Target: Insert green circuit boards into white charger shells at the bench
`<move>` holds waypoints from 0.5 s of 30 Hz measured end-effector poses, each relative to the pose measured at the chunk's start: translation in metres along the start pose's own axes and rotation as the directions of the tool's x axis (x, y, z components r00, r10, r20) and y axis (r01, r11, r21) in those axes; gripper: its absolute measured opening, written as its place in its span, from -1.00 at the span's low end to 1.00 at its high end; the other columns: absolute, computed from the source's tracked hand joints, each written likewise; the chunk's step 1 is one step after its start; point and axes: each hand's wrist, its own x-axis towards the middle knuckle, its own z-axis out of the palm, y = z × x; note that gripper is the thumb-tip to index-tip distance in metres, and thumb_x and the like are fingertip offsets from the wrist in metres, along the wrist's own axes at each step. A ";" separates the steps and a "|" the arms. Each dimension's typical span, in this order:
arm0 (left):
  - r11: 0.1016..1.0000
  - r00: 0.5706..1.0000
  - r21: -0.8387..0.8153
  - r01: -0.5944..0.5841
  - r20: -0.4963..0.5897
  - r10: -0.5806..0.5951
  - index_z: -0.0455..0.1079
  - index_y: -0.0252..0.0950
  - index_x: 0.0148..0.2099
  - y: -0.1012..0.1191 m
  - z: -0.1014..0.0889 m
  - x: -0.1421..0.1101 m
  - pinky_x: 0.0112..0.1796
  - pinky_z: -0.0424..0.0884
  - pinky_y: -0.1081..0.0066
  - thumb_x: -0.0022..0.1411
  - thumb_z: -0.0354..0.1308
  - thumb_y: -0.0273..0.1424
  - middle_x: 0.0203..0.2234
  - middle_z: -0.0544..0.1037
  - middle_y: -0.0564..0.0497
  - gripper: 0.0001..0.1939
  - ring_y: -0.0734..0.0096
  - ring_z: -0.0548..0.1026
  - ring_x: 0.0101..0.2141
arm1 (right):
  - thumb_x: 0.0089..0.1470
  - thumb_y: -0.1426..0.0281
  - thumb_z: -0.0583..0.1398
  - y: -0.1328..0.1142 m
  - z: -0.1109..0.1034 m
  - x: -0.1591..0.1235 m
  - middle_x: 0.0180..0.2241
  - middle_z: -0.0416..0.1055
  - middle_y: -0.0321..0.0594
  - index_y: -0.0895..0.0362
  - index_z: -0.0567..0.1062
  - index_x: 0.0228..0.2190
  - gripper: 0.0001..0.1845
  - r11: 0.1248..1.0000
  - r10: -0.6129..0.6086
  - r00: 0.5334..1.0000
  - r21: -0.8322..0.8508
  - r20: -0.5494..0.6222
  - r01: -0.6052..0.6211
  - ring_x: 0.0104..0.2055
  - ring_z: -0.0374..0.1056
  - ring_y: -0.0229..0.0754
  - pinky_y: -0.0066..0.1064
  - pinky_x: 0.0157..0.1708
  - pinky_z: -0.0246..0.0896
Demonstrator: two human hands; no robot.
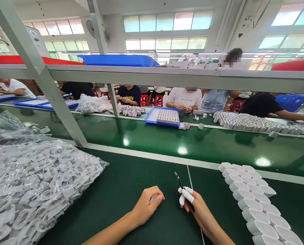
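My left hand [148, 205] is closed round a small white plastic piece [154, 198], most of it hidden by the fingers and thumb. To its right, my right hand [192, 202] wears white finger cots and grips slim black tweezers [178, 180], whose tips point up and away from me. The two hands are apart, just above the dark green worktop [131, 177]. Nearest my right hand on the far side, white leaf-shaped cups [256, 200] stand in close rows. Left of my left hand lies a large clear bag [44, 183] full of white plastic ring-like parts.
A metal frame post [49, 88] rises at the left under a crossbar shelf [152, 76]. Beyond the worktop runs a glossy green belt [152, 141]. Across it, several people work beside a blue tray [149, 115] and rows of white parts [259, 124].
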 end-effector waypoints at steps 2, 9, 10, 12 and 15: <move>1.000 1.000 0.007 -0.011 0.011 0.011 0.44 -0.33 -0.37 0.001 0.000 -0.001 -0.33 0.25 0.45 0.30 -0.05 -0.16 -0.46 0.50 -0.02 -0.60 0.43 0.40 -0.41 | -0.27 -0.12 0.33 0.002 0.000 -0.001 -0.63 0.37 -0.33 0.14 0.39 -0.47 -0.41 1.000 -0.006 1.000 -0.011 -0.001 0.006 -0.63 0.01 -0.37 -0.43 -0.49 -0.14; 0.999 1.000 0.032 -0.022 0.000 0.022 0.45 -0.35 -0.35 0.001 -0.001 -0.001 -0.34 0.27 0.48 0.30 -0.06 -0.26 -0.45 0.51 -0.03 -0.65 0.45 0.41 -0.41 | -0.35 -0.14 0.34 0.007 -0.004 0.004 -0.64 0.34 -0.32 0.12 0.41 -0.53 -0.40 0.999 -0.037 0.999 -0.035 -0.034 0.036 -0.61 0.08 -0.32 -0.39 -0.45 0.04; 0.999 1.000 0.037 -0.024 -0.001 0.024 0.46 -0.36 -0.35 0.000 0.000 -0.001 -0.33 0.28 0.48 0.29 -0.05 -0.28 -0.43 0.52 -0.03 -0.67 0.45 0.42 -0.40 | -0.33 -0.14 0.33 0.007 -0.004 0.004 -0.65 0.33 -0.32 0.12 0.42 -0.54 -0.42 0.998 -0.040 0.999 -0.045 -0.033 0.038 -0.61 0.09 -0.30 -0.39 -0.45 0.05; 0.999 1.000 0.047 -0.029 -0.001 0.029 0.47 -0.36 -0.33 0.000 0.001 -0.001 -0.31 0.29 0.48 0.28 -0.03 -0.32 -0.41 0.54 -0.03 -0.70 0.45 0.43 -0.38 | -0.30 -0.15 0.32 0.008 -0.005 0.002 -0.67 0.31 -0.30 0.11 0.41 -0.59 -0.43 0.996 -0.041 0.999 -0.078 -0.023 0.039 -0.61 0.09 -0.28 -0.38 -0.49 0.03; 0.998 0.999 0.057 -0.033 -0.003 0.034 0.49 -0.37 -0.32 -0.001 0.003 0.000 -0.28 0.33 0.49 0.26 -0.02 -0.36 -0.41 0.55 -0.02 -0.72 0.46 0.45 -0.37 | -0.24 -0.18 0.29 0.016 -0.008 0.002 -0.69 0.31 -0.27 0.11 0.41 -0.61 -0.41 0.989 -0.081 0.996 -0.127 -0.035 0.076 -0.61 0.09 -0.27 -0.38 -0.52 0.01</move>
